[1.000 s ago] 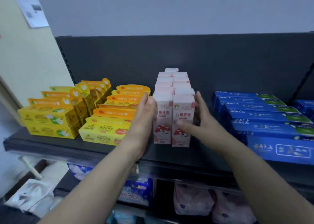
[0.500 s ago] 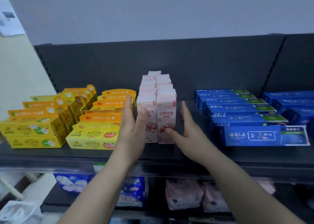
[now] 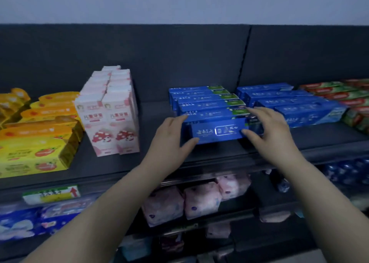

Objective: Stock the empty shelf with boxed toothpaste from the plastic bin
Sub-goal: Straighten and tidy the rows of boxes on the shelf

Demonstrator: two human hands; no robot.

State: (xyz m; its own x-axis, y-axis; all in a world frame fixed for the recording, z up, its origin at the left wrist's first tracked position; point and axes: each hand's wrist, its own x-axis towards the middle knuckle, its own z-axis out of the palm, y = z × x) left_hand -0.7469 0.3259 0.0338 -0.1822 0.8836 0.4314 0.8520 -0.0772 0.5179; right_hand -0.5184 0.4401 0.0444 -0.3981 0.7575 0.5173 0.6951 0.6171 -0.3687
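Note:
On the dark shelf (image 3: 111,165), a row of blue toothpaste boxes (image 3: 207,103) runs back toward the rear panel. The front blue box (image 3: 217,132) lies crosswise at the shelf's front. My left hand (image 3: 169,141) holds its left end, thumb on the front face and fingers over the top. At the right end, my right hand (image 3: 269,131) grips it the same way. The plastic bin is out of view.
Upright pink toothpaste boxes (image 3: 108,119) stand left of the hands, with yellow-orange boxes (image 3: 36,143) further left. A second blue row (image 3: 295,107) and red-green boxes (image 3: 351,101) lie to the right. Pink packs (image 3: 201,201) and blue packs (image 3: 30,220) fill the lower shelf.
Both hands left the pink boxes and moved right onto the front blue box. The view has swung right too.

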